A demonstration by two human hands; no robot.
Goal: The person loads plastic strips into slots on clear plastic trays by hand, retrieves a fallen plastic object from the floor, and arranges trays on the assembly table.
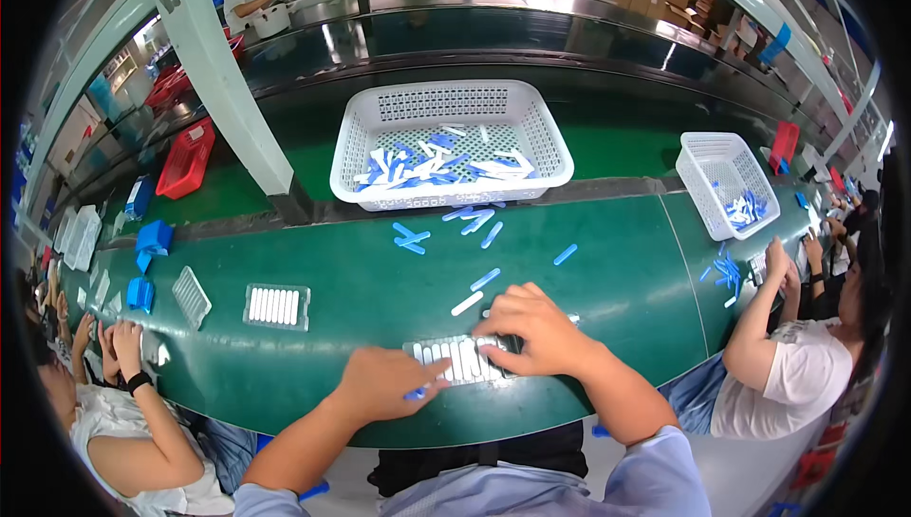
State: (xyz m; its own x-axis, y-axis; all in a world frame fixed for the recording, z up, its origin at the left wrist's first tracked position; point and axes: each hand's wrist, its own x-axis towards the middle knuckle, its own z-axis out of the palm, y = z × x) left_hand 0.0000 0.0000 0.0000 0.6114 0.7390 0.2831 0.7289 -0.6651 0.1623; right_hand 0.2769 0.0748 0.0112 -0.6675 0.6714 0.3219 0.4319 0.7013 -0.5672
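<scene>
A clear plastic tray (464, 372) with a row of white strips lies on the green work surface in front of me. My left hand (384, 382) reaches over its left end, a finger touching the strips. Under that hand's curled fingers shows a small blue strip (415, 394). My right hand (539, 332) is bent over the tray's right end, thumb and fingertips closed at the last strips; what they pinch is hidden. Just beyond the tray lie a loose white strip (467, 304) and a blue-and-white strip (485, 280).
A white basket (356, 142) of blue and white strips stands ahead; a smaller white basket (697, 171) is at right. Another filled tray (306, 308) and a tilted tray (193, 299) lie left. A metal post (213, 62) rises beyond. Co-workers sit on both sides.
</scene>
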